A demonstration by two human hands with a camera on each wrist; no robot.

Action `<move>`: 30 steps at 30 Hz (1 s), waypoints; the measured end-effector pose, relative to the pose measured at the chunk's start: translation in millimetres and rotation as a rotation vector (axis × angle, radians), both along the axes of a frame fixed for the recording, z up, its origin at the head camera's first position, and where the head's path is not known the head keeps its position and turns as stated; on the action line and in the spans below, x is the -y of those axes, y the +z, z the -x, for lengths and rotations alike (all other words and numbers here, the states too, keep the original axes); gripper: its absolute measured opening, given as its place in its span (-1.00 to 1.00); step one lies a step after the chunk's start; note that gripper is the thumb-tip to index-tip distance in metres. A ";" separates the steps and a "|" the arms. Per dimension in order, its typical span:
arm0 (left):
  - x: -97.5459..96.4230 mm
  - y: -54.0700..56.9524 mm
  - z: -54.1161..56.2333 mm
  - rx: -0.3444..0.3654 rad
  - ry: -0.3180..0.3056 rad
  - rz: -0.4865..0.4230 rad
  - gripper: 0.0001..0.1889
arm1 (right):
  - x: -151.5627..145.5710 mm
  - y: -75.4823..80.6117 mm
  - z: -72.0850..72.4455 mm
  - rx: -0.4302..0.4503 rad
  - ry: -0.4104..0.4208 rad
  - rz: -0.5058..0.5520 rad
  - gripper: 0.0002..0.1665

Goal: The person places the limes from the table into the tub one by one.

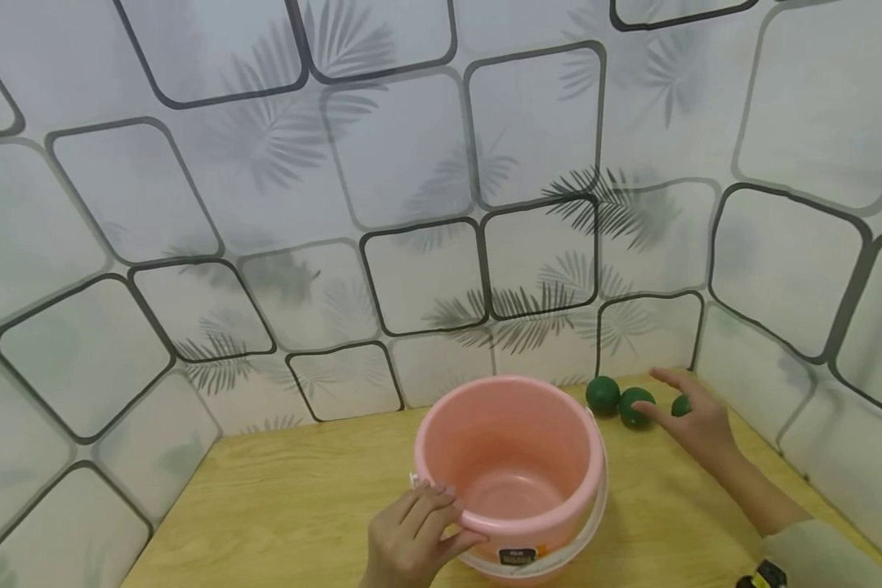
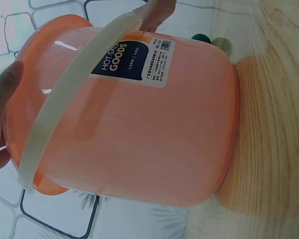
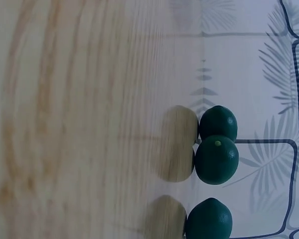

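Note:
A pink bucket (image 1: 510,445) with a white handle (image 2: 65,94) stands upright on the wooden table, its inside bare. My left hand (image 1: 415,531) grips the near left part of its rim, fingers over the edge and thumb outside. To the right of the bucket, my right hand (image 1: 694,420) hovers with thumb and forefinger spread apart, holding nothing. Three dark green limes lie by the back wall: the left lime (image 1: 603,395), the middle lime (image 1: 637,407) near my thumb, and the right lime (image 1: 680,406), partly hidden behind my hand.
The wooden tabletop (image 1: 287,498) runs back to a wall (image 1: 426,278) papered with squares and leaves. A side wall (image 1: 816,392) bounds it on the right. A printed label (image 2: 134,62) is stuck on the bucket's side.

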State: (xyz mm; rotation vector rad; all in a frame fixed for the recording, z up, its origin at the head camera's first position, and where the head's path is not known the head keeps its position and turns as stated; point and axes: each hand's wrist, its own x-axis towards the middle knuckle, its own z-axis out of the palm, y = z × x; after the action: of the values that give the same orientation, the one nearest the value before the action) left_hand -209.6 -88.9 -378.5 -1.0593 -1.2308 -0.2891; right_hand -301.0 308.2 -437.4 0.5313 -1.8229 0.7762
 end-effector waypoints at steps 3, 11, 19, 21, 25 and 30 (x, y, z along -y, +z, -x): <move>-1.4 2.4 -2.4 0.011 0.004 -0.001 -0.53 | -3.3 0.1 0.9 0.021 0.004 0.011 -0.07; -1.4 -1.3 -0.7 0.022 0.003 -0.010 -0.54 | -13.1 -2.2 2.0 0.184 -0.094 0.067 -0.22; -2.2 -4.0 0.6 0.035 0.005 -0.006 -0.54 | -23.4 0.6 3.8 0.321 -0.124 0.145 -0.30; -2.0 -4.6 1.0 0.033 0.008 0.000 -0.54 | -24.9 1.5 3.3 0.365 -0.139 0.154 -0.32; -1.0 -6.0 1.5 0.034 0.015 0.008 -0.54 | -26.3 1.0 2.8 0.452 -0.155 0.167 -0.31; 1.1 -6.1 2.1 0.023 0.015 0.000 -0.54 | -30.0 -3.0 7.1 0.501 -0.182 0.172 -0.28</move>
State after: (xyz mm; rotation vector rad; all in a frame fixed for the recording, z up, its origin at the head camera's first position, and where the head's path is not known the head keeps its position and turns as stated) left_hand -211.8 -89.9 -384.6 -1.0489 -1.2587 -0.2903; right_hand -308.1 338.2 -440.4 0.0533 -2.1955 0.9903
